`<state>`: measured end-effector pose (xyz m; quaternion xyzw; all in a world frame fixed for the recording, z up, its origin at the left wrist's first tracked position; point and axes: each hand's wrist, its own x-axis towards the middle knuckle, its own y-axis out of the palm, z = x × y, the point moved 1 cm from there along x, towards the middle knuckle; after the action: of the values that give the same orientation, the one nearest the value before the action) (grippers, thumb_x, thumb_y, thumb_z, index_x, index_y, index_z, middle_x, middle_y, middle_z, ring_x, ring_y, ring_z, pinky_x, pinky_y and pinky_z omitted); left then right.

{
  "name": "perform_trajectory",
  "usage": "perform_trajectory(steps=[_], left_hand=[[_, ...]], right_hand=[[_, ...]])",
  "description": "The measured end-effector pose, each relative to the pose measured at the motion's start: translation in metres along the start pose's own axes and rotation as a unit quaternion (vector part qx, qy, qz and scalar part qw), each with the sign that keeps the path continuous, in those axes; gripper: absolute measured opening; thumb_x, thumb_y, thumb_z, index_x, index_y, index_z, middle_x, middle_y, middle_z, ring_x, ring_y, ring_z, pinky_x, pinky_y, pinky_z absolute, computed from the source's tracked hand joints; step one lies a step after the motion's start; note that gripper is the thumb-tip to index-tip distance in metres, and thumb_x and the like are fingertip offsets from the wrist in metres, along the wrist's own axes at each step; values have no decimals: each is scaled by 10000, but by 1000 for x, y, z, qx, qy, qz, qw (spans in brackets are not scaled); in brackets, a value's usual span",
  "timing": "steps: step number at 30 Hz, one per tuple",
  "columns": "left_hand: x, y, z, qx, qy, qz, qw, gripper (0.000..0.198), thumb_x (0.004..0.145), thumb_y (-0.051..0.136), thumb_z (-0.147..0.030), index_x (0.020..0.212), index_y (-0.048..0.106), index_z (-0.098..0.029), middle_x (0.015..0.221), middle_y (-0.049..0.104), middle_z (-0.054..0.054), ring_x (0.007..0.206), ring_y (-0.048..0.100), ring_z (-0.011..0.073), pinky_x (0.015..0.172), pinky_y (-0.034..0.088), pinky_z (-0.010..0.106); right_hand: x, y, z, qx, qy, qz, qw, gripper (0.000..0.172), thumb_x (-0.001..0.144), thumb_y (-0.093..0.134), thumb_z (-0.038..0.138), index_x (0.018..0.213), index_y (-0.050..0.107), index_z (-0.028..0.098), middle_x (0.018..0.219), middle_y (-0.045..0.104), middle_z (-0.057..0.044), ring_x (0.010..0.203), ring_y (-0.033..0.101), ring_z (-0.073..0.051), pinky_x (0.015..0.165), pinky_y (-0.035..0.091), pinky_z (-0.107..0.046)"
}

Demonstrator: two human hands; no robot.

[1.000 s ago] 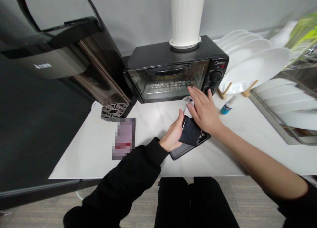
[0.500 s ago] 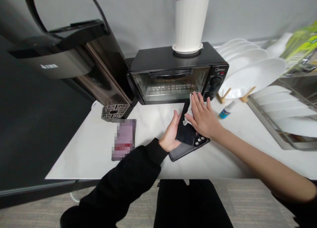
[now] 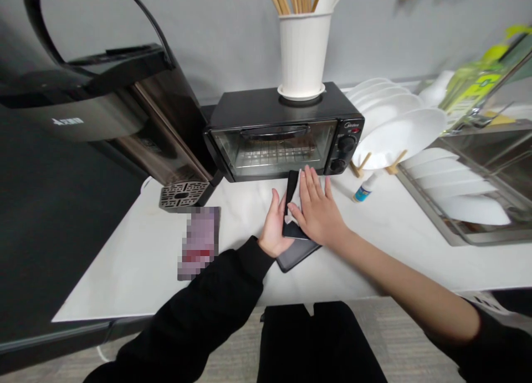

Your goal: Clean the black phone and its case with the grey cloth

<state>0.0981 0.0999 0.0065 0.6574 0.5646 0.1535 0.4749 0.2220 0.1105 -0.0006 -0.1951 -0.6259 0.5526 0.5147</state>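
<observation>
My left hand point(image 3: 275, 223) holds a black phone point(image 3: 292, 230) from its left side, thumb up and the other fingers hidden beneath it. Flat over the phone lies my right hand point(image 3: 319, 208), pressing a crumpled white tissue point(image 3: 294, 203) against its surface. A dark phone case point(image 3: 297, 254) rests on the white counter below the phone, partly covered by it. To the right stands a small spray bottle point(image 3: 363, 192) with a blue label. Another phone-like item point(image 3: 200, 241), blurred out in purple, lies on the left of the counter.
A black toaster oven point(image 3: 274, 111) stands just behind my hands, with a white cup point(image 3: 305, 50) of chopsticks on top. At the left is a tall water dispenser point(image 3: 174, 133). White plates point(image 3: 403, 136) and a sink point(image 3: 449, 236) occupy the right.
The view has shifted, so most things appear further left. My right hand and the tissue now cover the camera cutouts that showed at the case's right end.
</observation>
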Motion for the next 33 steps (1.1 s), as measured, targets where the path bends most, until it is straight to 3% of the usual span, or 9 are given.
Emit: perform_trajectory(steps=[5, 7, 11, 15, 19, 24, 27, 30, 33], left_hand=[[0, 4, -1, -47, -47, 39, 997, 819, 1035, 323, -746, 1526, 566, -136, 1415, 711, 158, 1408, 622, 300, 1252, 422, 455], [-2, 7, 0, -53, -50, 45, 996, 749, 1044, 351, -721, 1513, 583, -186, 1425, 711, 124, 1419, 613, 293, 1250, 426, 465], [-4, 6, 1, -21, -60, -20, 998, 641, 1025, 477, -682, 1450, 634, -228, 1402, 725, 108, 1386, 640, 307, 1212, 467, 483], [-1, -1, -2, -26, 26, -27, 999, 582, 1030, 498, -660, 1436, 639, -268, 1511, 655, 61, 1436, 598, 250, 1231, 451, 397], [2, -3, -2, -33, 23, -21, 999, 634, 1063, 416, -649, 1475, 608, -206, 1494, 664, 98, 1435, 599, 246, 1246, 435, 401], [-1, -1, 0, -2, -2, -7, 1000, 617, 1021, 498, -680, 1501, 595, -304, 1453, 697, 59, 1410, 619, 285, 1223, 462, 480], [-1, 0, -2, -12, 23, -22, 999, 651, 1046, 453, -660, 1514, 582, -227, 1436, 707, 90, 1417, 614, 263, 1236, 445, 419], [-1, 1, -3, -37, 3, 23, 999, 790, 1053, 342, -703, 1518, 558, -102, 1387, 721, 175, 1386, 640, 296, 1244, 430, 443], [0, 1, -3, -51, -17, 52, 997, 778, 1048, 325, -721, 1523, 561, -151, 1404, 717, 155, 1389, 637, 308, 1253, 414, 489]], right_hand=[[-24, -2, 28, 18, -93, 46, 994, 790, 1075, 369, 470, 1674, 195, -14, 1772, 143, -245, 1674, 122, -369, 1328, 193, -632], [-14, -4, 19, 17, -73, 37, 996, 811, 1076, 359, 507, 1686, 166, 9, 1777, 147, -226, 1676, 124, -355, 1327, 193, -636], [9, 0, 4, 17, 15, -4, 1000, 818, 1092, 306, 525, 1700, 77, 28, 1769, 160, -246, 1665, 168, -378, 1306, 190, -684], [-10, 7, 29, 34, 8, -17, 999, 790, 1098, 316, 428, 1701, -4, 31, 1757, 169, -275, 1663, 159, -393, 1298, 221, -691], [-20, 6, 34, 36, -30, 10, 999, 755, 1094, 323, 406, 1705, 64, 45, 1766, 193, -232, 1668, 169, -354, 1319, 193, -675], [2, 4, 7, 32, 62, 20, 997, 790, 1094, 311, 510, 1677, 183, -8, 1764, 166, -250, 1657, 188, -397, 1297, 216, -696], [-14, 5, 19, 39, 18, 15, 999, 784, 1095, 327, 481, 1678, 163, -16, 1765, 151, -257, 1669, 131, -385, 1309, 224, -672], [-35, 2, 37, 38, -51, 24, 998, 742, 1099, 322, 431, 1681, 171, -5, 1768, 170, -231, 1676, 128, -342, 1341, 167, -643], [-29, -3, 33, 36, -36, 38, 998, 741, 1105, 293, 486, 1682, 208, 27, 1770, 187, -199, 1669, 183, -321, 1340, 179, -633]])
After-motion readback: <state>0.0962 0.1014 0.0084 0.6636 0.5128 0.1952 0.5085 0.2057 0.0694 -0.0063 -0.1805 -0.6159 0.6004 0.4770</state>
